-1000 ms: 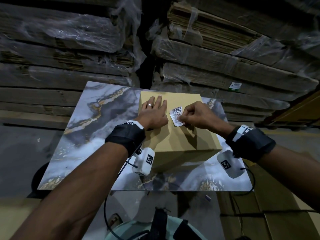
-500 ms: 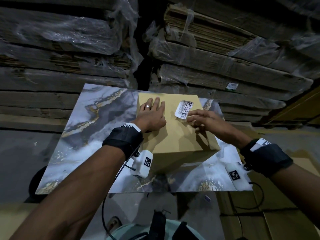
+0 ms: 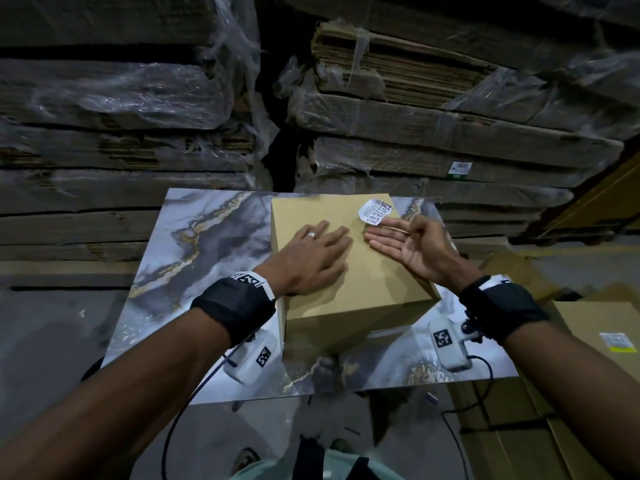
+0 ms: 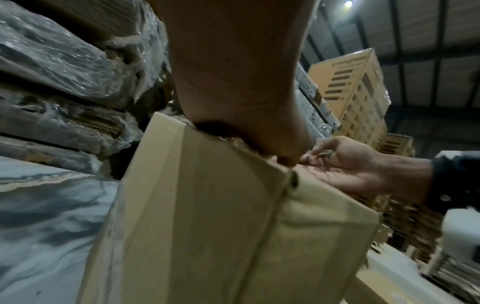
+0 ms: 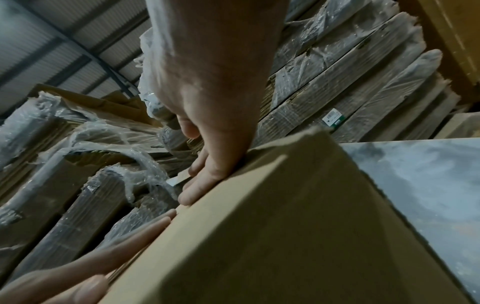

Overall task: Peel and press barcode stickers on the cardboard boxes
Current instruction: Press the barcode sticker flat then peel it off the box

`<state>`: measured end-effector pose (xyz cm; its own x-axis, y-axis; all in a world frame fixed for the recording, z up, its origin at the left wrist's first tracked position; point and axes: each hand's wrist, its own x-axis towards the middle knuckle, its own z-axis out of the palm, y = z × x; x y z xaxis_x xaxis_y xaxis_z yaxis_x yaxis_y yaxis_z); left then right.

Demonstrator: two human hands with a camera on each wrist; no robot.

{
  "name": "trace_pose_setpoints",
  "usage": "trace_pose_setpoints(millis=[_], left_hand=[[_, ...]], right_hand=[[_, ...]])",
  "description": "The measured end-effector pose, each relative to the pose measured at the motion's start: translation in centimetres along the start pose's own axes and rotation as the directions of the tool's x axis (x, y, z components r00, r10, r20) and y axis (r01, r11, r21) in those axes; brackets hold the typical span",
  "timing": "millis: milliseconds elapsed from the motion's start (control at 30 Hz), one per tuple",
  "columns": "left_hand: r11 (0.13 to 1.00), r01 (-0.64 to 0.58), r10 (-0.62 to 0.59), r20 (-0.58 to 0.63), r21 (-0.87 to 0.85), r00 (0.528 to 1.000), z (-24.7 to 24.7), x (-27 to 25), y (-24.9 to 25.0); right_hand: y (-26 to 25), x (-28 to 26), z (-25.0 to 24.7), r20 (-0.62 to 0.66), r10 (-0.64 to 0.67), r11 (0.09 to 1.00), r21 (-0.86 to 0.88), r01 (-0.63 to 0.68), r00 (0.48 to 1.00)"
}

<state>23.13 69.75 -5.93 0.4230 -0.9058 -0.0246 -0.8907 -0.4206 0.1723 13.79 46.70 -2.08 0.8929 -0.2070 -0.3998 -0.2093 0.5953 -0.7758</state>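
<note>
**Cardboard box gets its sticker, pressing still to do**

Cardboard box (image 3: 349, 268) sits closed on the marble-patterned worktop (image 3: 207, 244); I cannot see any contents. My left hand (image 3: 311, 261) lies flat on the lid, fingers straight, holding nothing. The barcode sticker (image 3: 375, 211) sits near the far right corner, one edge curled up. My right hand (image 3: 408, 245) is open, palm up, fingertips touching it. I judge it placed, not yet pressed flat.
</note>
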Motion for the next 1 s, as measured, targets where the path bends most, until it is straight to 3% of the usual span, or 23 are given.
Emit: trace_pose_setpoints(millis=[100,233,367,600,767,1000], left_hand=[[0.993,-0.112,0.11,0.054,0.027,0.992,-0.5,0.3,-1.0],[0.993,0.025,-0.031,0.047,0.113,0.998,-1.4,0.8,-2.5],[0.99,0.102,-0.111,0.088,0.094,0.99,-1.1,0.6,-0.3],[0.996,-0.062,0.048,0.181,0.07,0.982,-1.6,-0.6,0.6],[0.991,0.066,-0.084,0.159,0.118,0.984,-2.7,0.8,-1.2],[0.962,0.24,-0.246,0.03,0.133,0.969,-1.0,1.3,-0.1]], right_hand=[[0.1,0.1,-0.4,0.007,-0.002,0.999,0.038,0.002,1.0],[0.2,0.0,-0.3,-0.009,-0.023,1.0,0.014,0.023,1.0],[0.4,-0.1,-0.1,-0.015,-0.031,0.999,0.008,0.031,0.999],[0.5,0.1,0.2,-0.013,-0.036,0.999,-0.029,0.036,0.999],[0.6,0.1,-0.2,-0.017,-0.011,0.999,-0.038,0.01,1.0],[0.9,0.0,-0.4,-0.022,-0.043,0.999,-0.012,0.042,0.999]])
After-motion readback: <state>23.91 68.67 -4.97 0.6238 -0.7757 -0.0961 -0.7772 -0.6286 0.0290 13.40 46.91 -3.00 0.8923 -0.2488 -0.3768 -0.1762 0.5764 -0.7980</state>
